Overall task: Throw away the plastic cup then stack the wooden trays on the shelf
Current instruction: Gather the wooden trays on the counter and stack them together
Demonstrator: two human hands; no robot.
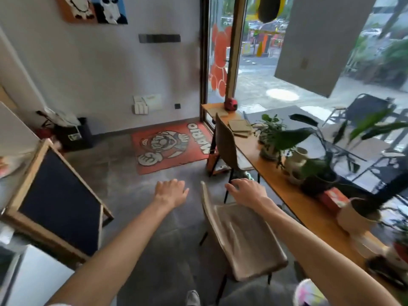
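Observation:
My left hand [171, 192] reaches forward over the grey floor, fingers loosely apart and holding nothing. My right hand [248, 191] is stretched out above the back of a tan chair [245, 239], also empty with fingers spread. Flat wooden trays [239, 127] lie on the far end of the long wooden table [293, 195] by the window. A black bin [74, 135] with a white bag on top stands against the far wall at the left. I see no plastic cup.
A second brown chair [225, 146] is pushed to the table. Potted plants [271, 138] and a white vase [297, 162] crowd the table. An orange Mario rug [174, 146] lies on the floor. A chalkboard easel [55, 202] stands at the left.

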